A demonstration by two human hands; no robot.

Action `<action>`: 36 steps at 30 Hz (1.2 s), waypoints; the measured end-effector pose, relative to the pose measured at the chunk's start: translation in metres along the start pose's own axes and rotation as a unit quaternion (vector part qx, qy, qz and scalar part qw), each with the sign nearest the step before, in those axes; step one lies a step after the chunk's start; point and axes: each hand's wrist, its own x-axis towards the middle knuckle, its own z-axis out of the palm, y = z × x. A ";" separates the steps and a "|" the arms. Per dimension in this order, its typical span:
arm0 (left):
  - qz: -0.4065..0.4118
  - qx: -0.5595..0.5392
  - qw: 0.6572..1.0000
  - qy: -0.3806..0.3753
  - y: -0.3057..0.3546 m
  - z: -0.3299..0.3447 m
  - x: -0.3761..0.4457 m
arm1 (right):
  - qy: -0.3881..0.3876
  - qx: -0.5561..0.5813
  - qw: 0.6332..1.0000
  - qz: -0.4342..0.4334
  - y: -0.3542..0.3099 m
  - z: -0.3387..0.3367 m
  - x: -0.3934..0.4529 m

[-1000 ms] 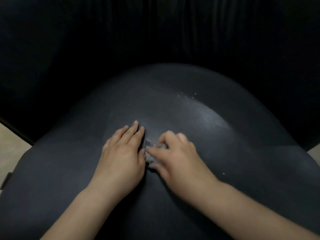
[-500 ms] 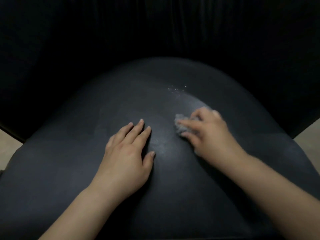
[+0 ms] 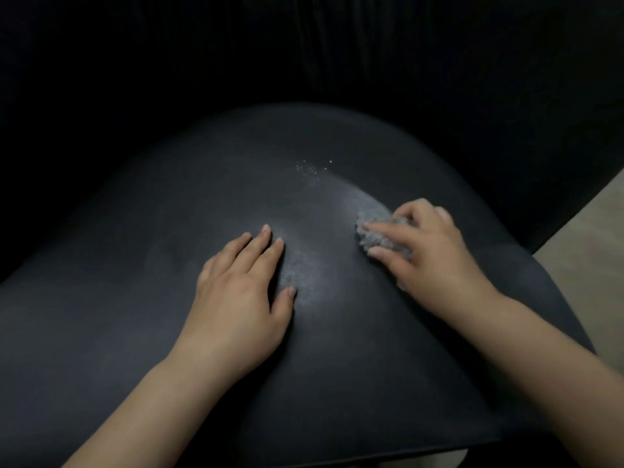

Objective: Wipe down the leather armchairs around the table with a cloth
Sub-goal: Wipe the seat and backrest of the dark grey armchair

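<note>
Wiping is under way on the seat (image 3: 337,332) of a dark leather armchair: the right hand (image 3: 435,255) grips a bunched grey cloth (image 3: 380,236), fingers curled over it, and presses it on the right part of the cushion, while the left hand (image 3: 241,292) lies flat with straight fingers near the middle, well apart from the cloth. The cloth sits just below and right of a scatter of pale specks (image 3: 312,167) (crumbs or droplets; too small to tell). The likeliest fault is a missed area: the wad is small against the seat, so the specks above it and the far rim could be skipped if the strokes stay short. A second fault is pushing the specks into the dark gap at the backrest (image 3: 304,62), where they would be hard to reach. The bracing palm may also leave marks on leather that looks freshly wiped. The cloth is crumpled with no clear long axis; its exposed edge faces left, toward the other hand. The seat's long axis runs from the viewer toward the backrest.
</note>
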 end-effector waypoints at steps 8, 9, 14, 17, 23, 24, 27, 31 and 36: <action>-0.012 -0.015 1.000 0.020 0.004 0.005 0.008 | -0.044 0.049 0.996 -0.066 -0.029 0.012 -0.028; -0.010 -0.015 1.000 0.022 0.004 0.005 0.011 | -0.023 0.044 0.998 -0.038 -0.021 0.012 -0.018; -0.004 -0.014 1.000 0.028 0.002 0.005 0.027 | -0.030 0.040 0.998 -0.045 -0.027 0.020 0.013; -0.006 -0.009 1.000 0.025 -0.003 0.003 0.036 | -0.042 0.053 0.996 -0.057 -0.026 0.028 0.027; -0.046 0.009 0.999 0.026 -0.022 -0.009 0.066 | -0.033 0.020 0.999 0.013 -0.016 0.023 0.076; -0.053 0.011 0.998 0.026 -0.025 -0.010 0.073 | -0.059 0.024 0.998 -0.016 -0.023 0.022 0.072; -0.062 0.019 0.997 0.030 -0.028 -0.005 0.083 | -0.098 0.028 0.994 -0.050 -0.027 0.026 0.065; -0.057 0.032 0.997 0.047 -0.027 0.004 0.082 | 0.022 0.009 0.999 0.035 0.007 0.035 0.105; -0.059 0.031 0.996 0.059 -0.029 0.011 0.085 | 0.063 0.027 0.989 0.135 0.016 0.053 0.154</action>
